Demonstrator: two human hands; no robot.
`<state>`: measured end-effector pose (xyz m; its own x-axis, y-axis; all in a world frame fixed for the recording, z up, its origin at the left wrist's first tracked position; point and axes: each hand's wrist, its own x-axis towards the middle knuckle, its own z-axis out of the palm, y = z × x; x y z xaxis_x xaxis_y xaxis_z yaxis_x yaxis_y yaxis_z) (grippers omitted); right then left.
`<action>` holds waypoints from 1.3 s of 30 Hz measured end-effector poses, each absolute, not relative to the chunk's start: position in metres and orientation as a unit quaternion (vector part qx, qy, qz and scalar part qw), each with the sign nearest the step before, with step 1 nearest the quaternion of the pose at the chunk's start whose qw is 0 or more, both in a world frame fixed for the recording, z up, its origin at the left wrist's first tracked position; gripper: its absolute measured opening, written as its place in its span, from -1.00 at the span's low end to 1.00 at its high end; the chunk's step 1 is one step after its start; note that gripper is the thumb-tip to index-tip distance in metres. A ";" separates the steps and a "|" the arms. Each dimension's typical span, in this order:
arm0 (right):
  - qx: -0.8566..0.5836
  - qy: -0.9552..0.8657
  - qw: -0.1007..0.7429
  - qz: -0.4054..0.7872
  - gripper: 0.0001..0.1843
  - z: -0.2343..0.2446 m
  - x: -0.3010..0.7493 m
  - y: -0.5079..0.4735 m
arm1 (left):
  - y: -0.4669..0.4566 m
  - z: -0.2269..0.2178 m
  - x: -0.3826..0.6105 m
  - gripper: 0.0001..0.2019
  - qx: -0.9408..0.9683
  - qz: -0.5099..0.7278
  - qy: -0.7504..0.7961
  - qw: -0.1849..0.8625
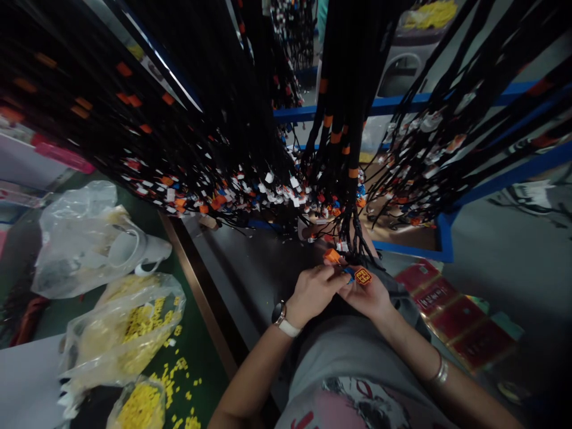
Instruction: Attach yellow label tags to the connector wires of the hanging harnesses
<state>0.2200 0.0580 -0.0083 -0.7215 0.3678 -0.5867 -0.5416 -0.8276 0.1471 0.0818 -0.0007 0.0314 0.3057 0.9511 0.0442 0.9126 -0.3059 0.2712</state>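
In the head view my two hands meet at the lower middle, at the end of a hanging bunch of black cables. My right hand is palm up, its fingers curled round an orange connector with a yellow grid-like face. My left hand, with a watch at the wrist, pinches close by at a small blue connector. Another orange connector sticks out just above the left fingers. The fingertips partly hide the contact between fingers and connectors.
Dense wire harnesses with white, orange and blue plugs hang ahead from a blue frame. At left, a green table bears bags of small yellow parts and a white jug. Red printed packaging lies at right.
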 end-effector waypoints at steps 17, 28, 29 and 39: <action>-0.277 0.125 0.245 0.921 -0.74 -0.019 0.224 0.058 | 0.013 0.039 0.076 -0.82 0.824 0.094 0.537 0.152; -0.289 0.095 0.251 0.919 -0.74 -0.015 0.223 0.054 | 0.008 0.027 0.089 -0.71 0.633 0.193 0.667 0.342; -0.287 0.085 0.246 0.922 -0.75 -0.017 0.223 0.053 | 0.007 0.026 0.089 -0.69 0.621 0.193 0.667 0.363; -0.334 0.097 0.232 0.909 -0.74 -0.025 0.223 0.052 | 0.006 0.004 0.095 -0.75 0.505 0.283 0.681 0.449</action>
